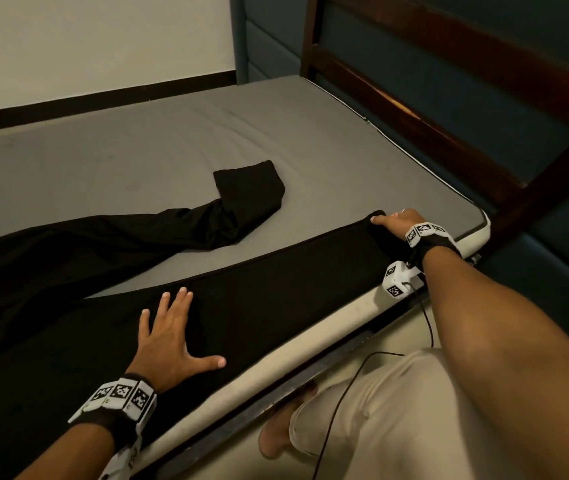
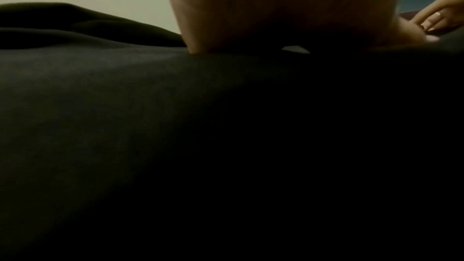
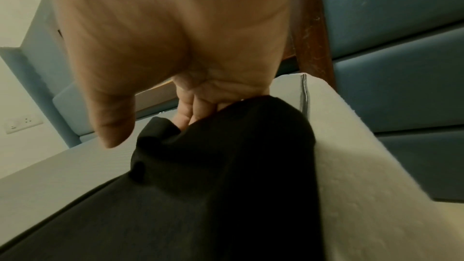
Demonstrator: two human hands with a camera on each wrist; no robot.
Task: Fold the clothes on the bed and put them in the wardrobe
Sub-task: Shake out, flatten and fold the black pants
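Black trousers (image 1: 276, 299) lie spread on the grey mattress (image 1: 172, 143). One leg runs straight along the near edge; the other leg (image 1: 241, 202) bends away, its end folded back. My left hand (image 1: 172, 341) presses flat on the near leg, fingers spread; in the left wrist view only its palm (image 2: 276, 7) shows above the dark cloth (image 2: 125, 126). My right hand (image 1: 394, 221) is at that leg's hem, near the bed's corner. In the right wrist view its fingers (image 3: 188, 110) curl round the hem of the trousers (image 3: 226, 166), while the thumb stays off the cloth.
A dark wooden bed frame (image 1: 449, 81) rises along the right side, with blue padded wall panels (image 1: 269, 39) behind it. The mattress's white side (image 1: 310, 341) faces me. My leg in beige cloth (image 1: 397, 410) and a thin black cable (image 1: 345, 393) are below the bed edge.
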